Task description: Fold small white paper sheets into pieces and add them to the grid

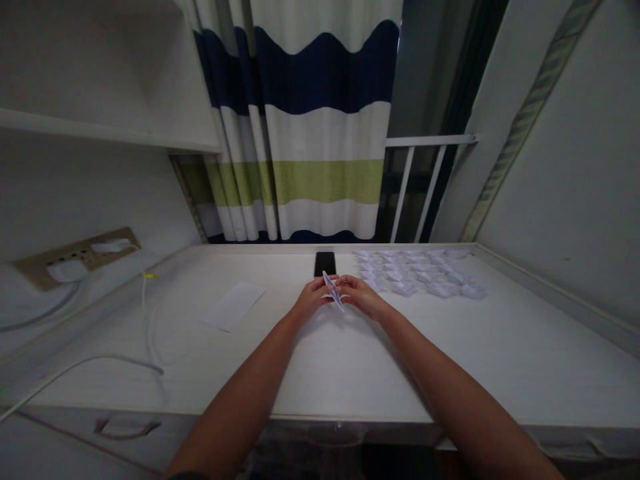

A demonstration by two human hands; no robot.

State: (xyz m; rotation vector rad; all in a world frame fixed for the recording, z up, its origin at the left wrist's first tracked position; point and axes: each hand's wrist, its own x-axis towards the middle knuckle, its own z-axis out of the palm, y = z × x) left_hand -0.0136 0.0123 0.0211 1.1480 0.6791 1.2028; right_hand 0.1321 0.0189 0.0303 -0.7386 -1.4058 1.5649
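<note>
Between my two hands, a small piece of folded paper (pixel 333 292) stands tilted on edge above the desk. My left hand (pixel 313 297) pinches it from the left side, fingers closed on it. From the right, my right hand (pixel 361 297) grips the same piece with bent fingers. Its exact folds are too small to make out. Off to the left lies a flat white sheet of paper (pixel 234 306). Several folded paper pieces (pixel 415 272) sit in rows at the back right of the desk.
A black phone (pixel 325 263) lies just behind my hands on the white desk (pixel 345 380). White cables (pixel 110 357) run across the left side from a wall socket strip (pixel 80 257). A striped curtain (pixel 325 133) hangs beyond the back edge.
</note>
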